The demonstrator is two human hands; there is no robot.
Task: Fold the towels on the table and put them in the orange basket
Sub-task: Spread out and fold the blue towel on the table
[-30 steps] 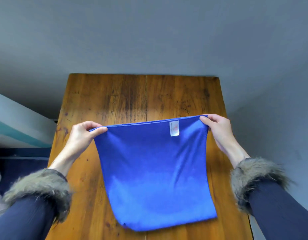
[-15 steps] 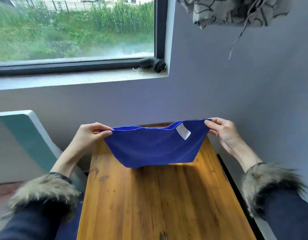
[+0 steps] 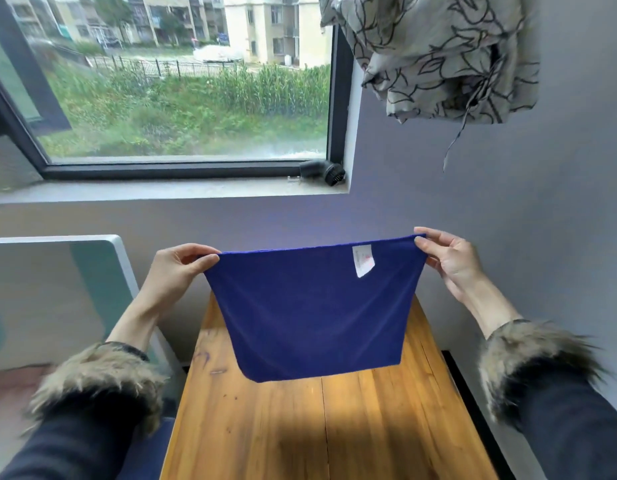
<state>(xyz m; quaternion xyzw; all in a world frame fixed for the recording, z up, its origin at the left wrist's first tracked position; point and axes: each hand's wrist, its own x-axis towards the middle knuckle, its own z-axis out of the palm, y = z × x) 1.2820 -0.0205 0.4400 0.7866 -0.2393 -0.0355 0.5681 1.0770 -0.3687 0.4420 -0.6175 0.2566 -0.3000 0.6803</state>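
The blue towel (image 3: 310, 313) has come right up off the wooden table (image 3: 300, 427) since a moment ago and now hangs in the middle of the frame with its lower edge clear of the boards, so I'd judge it is being held out to square it before the next fold. The left hand (image 3: 177, 271) pinches its upper left corner and the right hand (image 3: 449, 258) pinches the upper right one, top edge stretched taut between them. No orange basket is in sight.
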